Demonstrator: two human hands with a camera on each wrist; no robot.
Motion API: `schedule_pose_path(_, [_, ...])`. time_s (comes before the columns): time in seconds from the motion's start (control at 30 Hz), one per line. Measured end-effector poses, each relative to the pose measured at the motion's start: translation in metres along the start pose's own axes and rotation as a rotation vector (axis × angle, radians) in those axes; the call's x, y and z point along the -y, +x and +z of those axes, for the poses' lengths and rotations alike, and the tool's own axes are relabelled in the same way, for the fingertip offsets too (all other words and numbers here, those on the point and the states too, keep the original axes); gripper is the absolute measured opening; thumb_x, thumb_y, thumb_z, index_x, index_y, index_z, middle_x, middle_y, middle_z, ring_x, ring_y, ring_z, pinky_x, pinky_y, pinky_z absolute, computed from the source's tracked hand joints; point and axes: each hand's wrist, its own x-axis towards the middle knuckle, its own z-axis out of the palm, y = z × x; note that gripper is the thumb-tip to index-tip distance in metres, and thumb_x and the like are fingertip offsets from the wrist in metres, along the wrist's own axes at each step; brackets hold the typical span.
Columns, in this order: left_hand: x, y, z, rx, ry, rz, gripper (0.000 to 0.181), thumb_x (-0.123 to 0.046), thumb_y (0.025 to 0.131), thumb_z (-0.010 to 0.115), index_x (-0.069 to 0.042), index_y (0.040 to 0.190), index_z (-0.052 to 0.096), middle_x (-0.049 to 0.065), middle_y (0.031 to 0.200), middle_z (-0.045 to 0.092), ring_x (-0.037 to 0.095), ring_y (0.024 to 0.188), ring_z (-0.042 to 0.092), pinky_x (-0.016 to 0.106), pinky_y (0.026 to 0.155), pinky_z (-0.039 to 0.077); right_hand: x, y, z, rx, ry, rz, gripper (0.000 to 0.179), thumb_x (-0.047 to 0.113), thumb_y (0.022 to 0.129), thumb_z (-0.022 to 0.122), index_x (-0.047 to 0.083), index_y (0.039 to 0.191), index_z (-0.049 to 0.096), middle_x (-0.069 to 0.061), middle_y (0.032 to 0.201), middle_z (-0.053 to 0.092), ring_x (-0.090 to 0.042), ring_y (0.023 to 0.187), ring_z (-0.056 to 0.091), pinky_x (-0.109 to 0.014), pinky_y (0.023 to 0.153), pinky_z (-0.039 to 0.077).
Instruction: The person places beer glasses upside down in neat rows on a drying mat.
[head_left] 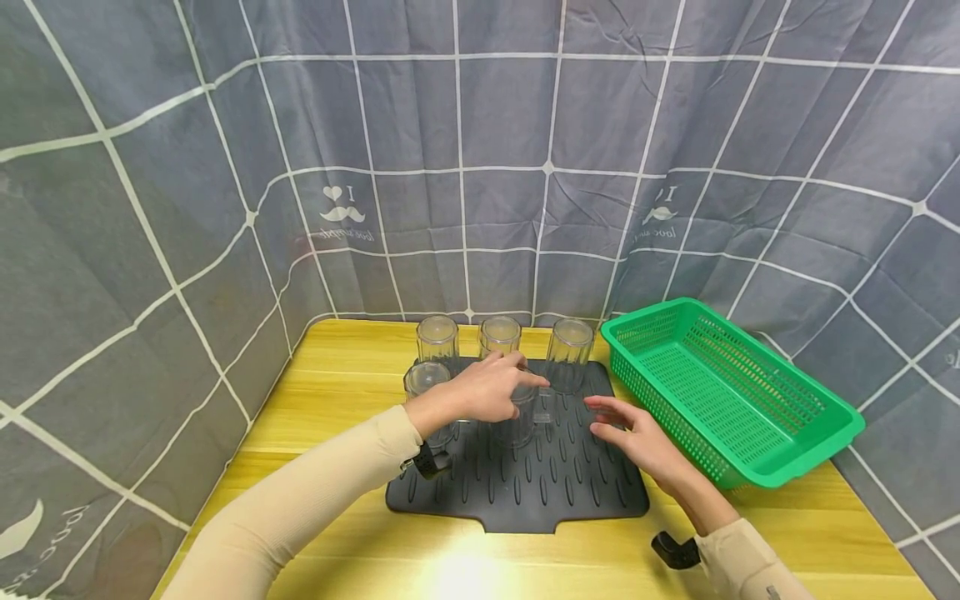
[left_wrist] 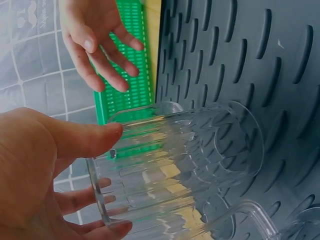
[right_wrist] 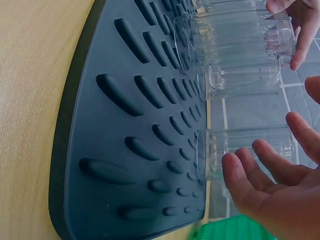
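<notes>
A clear glass mug [head_left: 513, 429] stands on the dark ribbed mat [head_left: 517, 492], its handle [head_left: 544, 407] pointing right. From above, my left hand [head_left: 483, 390] grips this mug at its upper end; in the left wrist view the thumb and fingers lie on opposite sides of the glass [left_wrist: 165, 170]. My right hand [head_left: 637, 435] hovers over the mat's right side, holding nothing, fingers apart and slightly bent. Behind the left hand are more clear glasses: one at back left [head_left: 437, 335], one at back middle [head_left: 500, 331], one at back right [head_left: 570, 350]. Another glass [head_left: 426, 377] stands beside the left wrist.
A green perforated plastic basket [head_left: 720, 408] sits to the right of the mat, angled on the yellow wood-grain table [head_left: 345, 383]. A grey curtain with white grid lines [head_left: 502, 117] hangs behind the table and along both sides.
</notes>
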Motion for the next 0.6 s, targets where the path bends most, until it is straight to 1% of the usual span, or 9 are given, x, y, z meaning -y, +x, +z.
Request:
schedule_pose_path(0.07, [-0.0001,0.0004,0.0016,-0.004,-0.001,0.008,0.061,-0.024,0.092,0.073,-0.042,0.146,0.052,0.005,0.153,0.043,0.030,0.130,0.048,0.045,0.092,0.053,-0.0015,-0.0004,-0.0003,0.000,0.005,0.001,0.056,0.031,0.099,0.064,0.010,0.149,0.048,-0.019,0.153,0.046,-0.042,0.135,0.046,-0.057,0.105,0.044])
schedule_pose_path(0.23, [0.0008,0.0018,0.0032,-0.002,-0.022,0.018,0.062,-0.024,0.092,0.073,-0.041,0.147,0.051,0.005,0.156,0.041,0.030,0.139,0.043,0.049,0.100,0.050,-0.0050,-0.0015,-0.0011,-0.010,0.018,0.022,0.056,0.035,0.099,0.065,0.013,0.148,0.049,-0.016,0.153,0.046,-0.041,0.137,0.045,-0.057,0.107,0.043])
schedule_pose_path(0.33, [0.0009,0.0024,0.0043,0.000,-0.039,0.018,0.062,-0.026,0.092,0.073,-0.040,0.148,0.050,0.005,0.157,0.040,0.030,0.143,0.040,0.051,0.103,0.048,-0.0061,-0.0029,-0.0018,-0.013,0.026,0.020,0.056,0.035,0.098,0.065,0.013,0.148,0.050,-0.016,0.152,0.047,-0.041,0.136,0.045,-0.057,0.106,0.043])
schedule_pose_path(0.5, [-0.0002,0.0040,0.0061,-0.007,-0.064,0.018,0.060,-0.032,0.094,0.071,-0.038,0.149,0.049,0.006,0.159,0.039,0.030,0.145,0.038,0.054,0.103,0.048,-0.0050,-0.0035,-0.0041,-0.016,0.012,0.003,0.055,0.033,0.099,0.065,0.012,0.147,0.050,-0.017,0.151,0.048,-0.041,0.134,0.047,-0.057,0.104,0.045])
schedule_pose_path(0.6, [-0.0007,0.0046,0.0066,-0.019,-0.079,0.007,0.059,-0.034,0.094,0.070,-0.037,0.149,0.049,0.006,0.159,0.039,0.030,0.145,0.038,0.055,0.102,0.048,-0.0021,-0.0019,-0.0046,-0.020,-0.008,-0.003,0.055,0.035,0.098,0.065,0.014,0.147,0.051,-0.016,0.151,0.048,-0.040,0.133,0.047,-0.056,0.103,0.045])
